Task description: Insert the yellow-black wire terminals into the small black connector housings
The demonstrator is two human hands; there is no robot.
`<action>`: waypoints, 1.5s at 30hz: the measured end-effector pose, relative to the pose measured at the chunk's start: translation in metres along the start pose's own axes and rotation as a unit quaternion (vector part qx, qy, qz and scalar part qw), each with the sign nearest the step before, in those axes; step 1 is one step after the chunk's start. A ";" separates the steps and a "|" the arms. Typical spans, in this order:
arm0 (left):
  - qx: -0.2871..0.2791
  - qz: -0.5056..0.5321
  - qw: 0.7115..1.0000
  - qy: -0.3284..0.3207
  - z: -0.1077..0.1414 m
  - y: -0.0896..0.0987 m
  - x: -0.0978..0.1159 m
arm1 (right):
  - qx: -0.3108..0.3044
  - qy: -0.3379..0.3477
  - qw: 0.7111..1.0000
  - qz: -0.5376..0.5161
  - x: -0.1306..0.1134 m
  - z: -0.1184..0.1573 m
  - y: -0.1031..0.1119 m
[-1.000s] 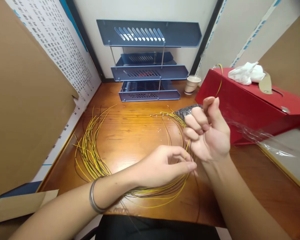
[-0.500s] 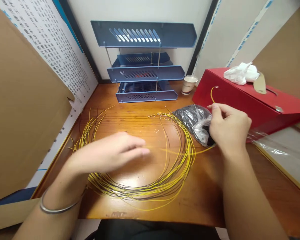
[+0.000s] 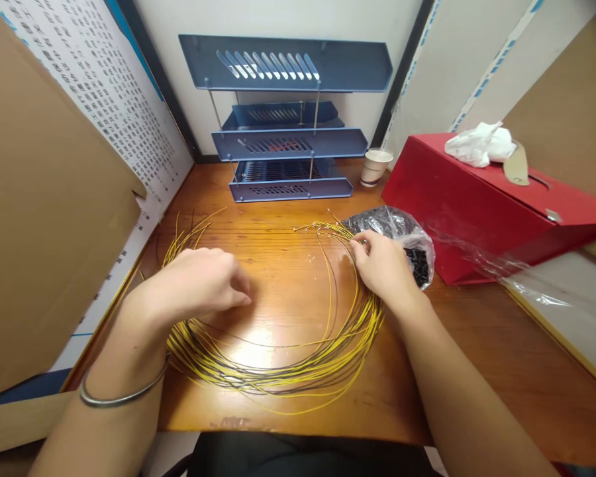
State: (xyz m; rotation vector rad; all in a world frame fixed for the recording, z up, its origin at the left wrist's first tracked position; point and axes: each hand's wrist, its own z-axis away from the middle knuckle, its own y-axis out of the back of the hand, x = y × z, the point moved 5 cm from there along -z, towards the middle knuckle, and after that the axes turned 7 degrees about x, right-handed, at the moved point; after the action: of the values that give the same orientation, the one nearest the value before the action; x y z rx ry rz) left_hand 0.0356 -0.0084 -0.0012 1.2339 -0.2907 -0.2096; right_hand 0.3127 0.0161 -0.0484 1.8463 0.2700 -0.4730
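1. Yellow and dark wires [image 3: 283, 383] lie on the wooden tabletop [image 3: 261, 245] in a broad U-shaped bundle, curving along the near side, with loose ends at the far left and far right.
2. Over the bundle's left side is the left hand [image 3: 203, 281], its fingers bent inward; whether they grasp a strand I cannot tell. A metal bangle [image 3: 116, 401] circles that wrist.
3. At the bundle's far-right end is the right hand [image 3: 385, 265], thumb and forefinger close together beside the wires; I cannot tell if they pinch one.
4. Just beyond the right hand sits a clear plastic bag [image 3: 385, 218] with black contents, near a red box [image 3: 461, 192].
5. Behind stand a blue tray rack [image 3: 288, 144] and a paper cup [image 3: 375, 169].
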 end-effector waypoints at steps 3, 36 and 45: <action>-0.009 0.073 0.990 -0.116 -0.004 -0.010 0.032 | -0.006 -0.012 1.000 0.018 0.002 0.001 -0.002; 0.082 0.251 0.951 -0.160 -0.042 -0.052 0.069 | -0.134 0.022 0.988 0.068 -0.030 0.022 -0.021; 0.170 0.435 0.880 0.085 -0.109 -0.056 0.031 | -0.111 0.037 0.992 0.048 -0.024 0.020 -0.017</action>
State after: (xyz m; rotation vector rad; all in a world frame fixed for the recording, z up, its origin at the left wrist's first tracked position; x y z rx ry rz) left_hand 0.1009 0.0614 -0.0835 1.3395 -0.7192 0.7567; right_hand 0.2804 0.0038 -0.0574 1.6535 0.2702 -0.2959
